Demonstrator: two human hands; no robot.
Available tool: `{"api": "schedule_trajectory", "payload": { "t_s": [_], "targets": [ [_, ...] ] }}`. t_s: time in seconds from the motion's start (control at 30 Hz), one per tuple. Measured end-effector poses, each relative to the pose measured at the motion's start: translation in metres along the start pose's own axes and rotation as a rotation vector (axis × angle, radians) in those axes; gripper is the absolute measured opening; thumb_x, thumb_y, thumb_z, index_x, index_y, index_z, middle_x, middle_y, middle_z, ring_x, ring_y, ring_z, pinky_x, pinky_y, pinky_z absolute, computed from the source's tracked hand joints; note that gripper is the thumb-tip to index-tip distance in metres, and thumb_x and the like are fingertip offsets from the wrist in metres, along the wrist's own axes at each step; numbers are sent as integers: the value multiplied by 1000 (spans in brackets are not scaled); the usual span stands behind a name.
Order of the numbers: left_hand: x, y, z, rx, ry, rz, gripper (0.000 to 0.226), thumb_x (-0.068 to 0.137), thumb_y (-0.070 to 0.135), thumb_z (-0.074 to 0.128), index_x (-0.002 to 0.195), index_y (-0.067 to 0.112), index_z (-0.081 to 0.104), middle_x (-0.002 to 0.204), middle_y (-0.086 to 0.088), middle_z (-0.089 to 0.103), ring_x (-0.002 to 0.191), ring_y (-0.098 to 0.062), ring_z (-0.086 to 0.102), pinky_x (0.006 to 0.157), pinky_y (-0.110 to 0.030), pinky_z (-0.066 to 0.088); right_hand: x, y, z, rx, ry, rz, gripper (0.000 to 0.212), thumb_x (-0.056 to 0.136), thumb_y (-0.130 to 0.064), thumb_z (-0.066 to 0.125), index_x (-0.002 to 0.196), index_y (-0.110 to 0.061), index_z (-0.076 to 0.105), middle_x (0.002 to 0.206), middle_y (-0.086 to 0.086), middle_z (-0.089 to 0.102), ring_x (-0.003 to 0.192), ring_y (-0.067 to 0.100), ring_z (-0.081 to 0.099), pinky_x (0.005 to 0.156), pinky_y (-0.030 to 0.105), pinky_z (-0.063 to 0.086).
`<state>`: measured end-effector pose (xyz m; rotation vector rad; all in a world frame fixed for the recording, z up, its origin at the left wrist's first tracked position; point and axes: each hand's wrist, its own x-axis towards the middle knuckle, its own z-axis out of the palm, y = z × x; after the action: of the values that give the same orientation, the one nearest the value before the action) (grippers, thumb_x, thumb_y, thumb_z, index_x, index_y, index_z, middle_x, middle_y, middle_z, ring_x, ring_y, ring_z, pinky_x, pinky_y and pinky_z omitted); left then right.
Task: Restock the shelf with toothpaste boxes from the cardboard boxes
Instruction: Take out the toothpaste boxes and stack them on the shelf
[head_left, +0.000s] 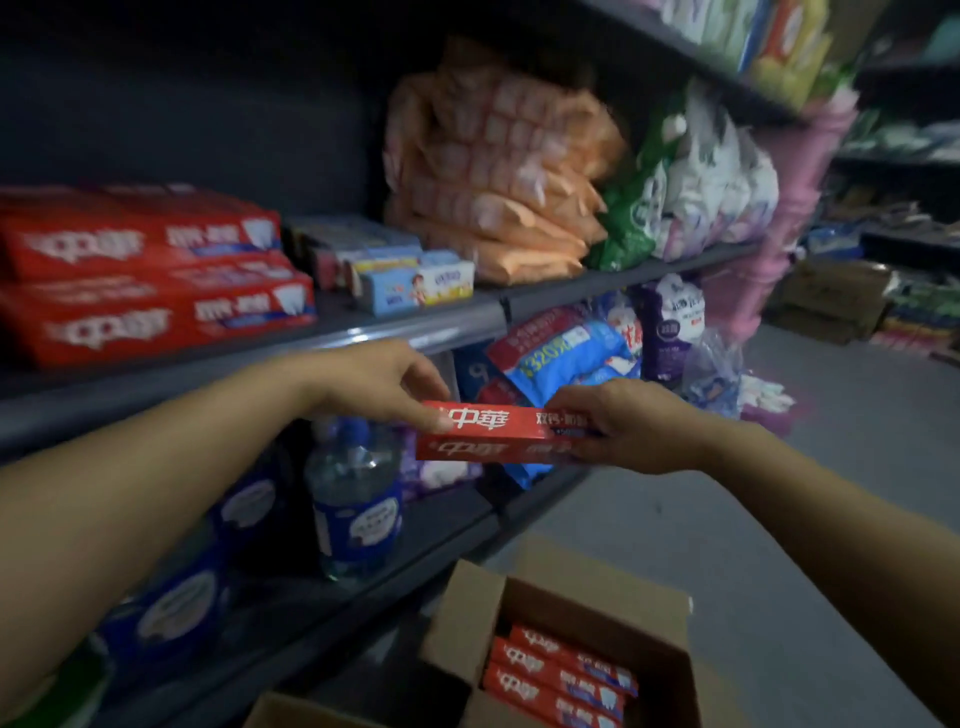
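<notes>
Below shelf edge (291, 358), both hands, left hand (374, 382), right hand (623, 426), gripping toothpaste box (498, 434)

I see both hands out in front of the shelving: my left hand (371, 382) at the left end and my right hand (618, 423) at the right end of a red rectangular toothpaste box (498, 434), which hangs between the two grey metal shelves (452, 325). On the upper shelf, stacked red toothpaste boxes (145, 275) lie far left, small pale cartons (410, 280) sit to their right, and orange plastic packs (498, 176) are piled further right. Near me, below the hands, an open brown cardboard box (561, 613) holds more red toothpaste boxes (561, 670), with a clear plastic water bottle (356, 499) on the lower shelf to its left.
</notes>
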<state>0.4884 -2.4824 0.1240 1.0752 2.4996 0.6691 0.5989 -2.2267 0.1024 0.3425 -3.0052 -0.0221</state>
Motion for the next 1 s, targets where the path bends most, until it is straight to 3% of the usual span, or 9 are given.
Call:
{"api": "schedule_trajectory", "payload": {
  "t_s": [0.13, 0.2, 0.37, 0.5, 0.63, 1.0],
  "targets": [
    [-39, 7, -61, 67, 119, 10, 37, 73, 21, 83, 107, 16, 71, 93, 6, 75, 86, -7, 69, 84, -23, 52, 38, -23, -62, 58, 14, -53, 21, 81, -39, 67, 99, -39, 58, 72, -12, 63, 66, 6, 58, 61, 24, 41],
    [-60, 8, -88, 104, 204, -4, 32, 73, 17, 82, 102, 12, 72, 93, 2, 75, 84, -11, 68, 80, -22, 52, 58, -37, -89, 111, 18, -91, 25, 79, -33, 67, 96, -47, 56, 74, -13, 64, 64, 3, 60, 64, 27, 49],
    [-112, 5, -145, 158, 341, -127, 30, 75, 30, 80, 103, 25, 71, 93, 11, 73, 83, -4, 69, 80, -28, 56, 110, -72, -131, 169, 113, -187, 50, 72, -48, 64, 115, -22, 63, 102, -4, 66, 90, 16, 63, 84, 38, 50],
    [-142, -13, -171, 105, 398, -225, 30, 73, 31, 81, 101, 27, 71, 91, 9, 74, 82, -8, 72, 81, -35, 59, 154, -98, -145, 174, 154, -187, 36, 78, -40, 71, 109, -26, 61, 104, -5, 65, 93, 15, 63, 84, 38, 52],
    [-158, -38, -181, 82, 454, -296, 25, 71, 28, 83, 94, 26, 73, 87, 9, 75, 81, -8, 71, 83, -35, 58, 188, -127, -146, 207, 126, -223, 36, 84, -23, 71, 117, -17, 60, 110, -2, 63, 97, 14, 60, 85, 29, 50],
    [-159, -93, -189, 135, 518, -445, 25, 67, 28, 86, 87, 22, 72, 86, 9, 71, 84, -8, 66, 83, -32, 56, 258, -168, -126, 257, 36, -248, 43, 83, -18, 73, 123, -14, 60, 120, 1, 62, 108, 15, 57, 94, 31, 48]
  ]
}}
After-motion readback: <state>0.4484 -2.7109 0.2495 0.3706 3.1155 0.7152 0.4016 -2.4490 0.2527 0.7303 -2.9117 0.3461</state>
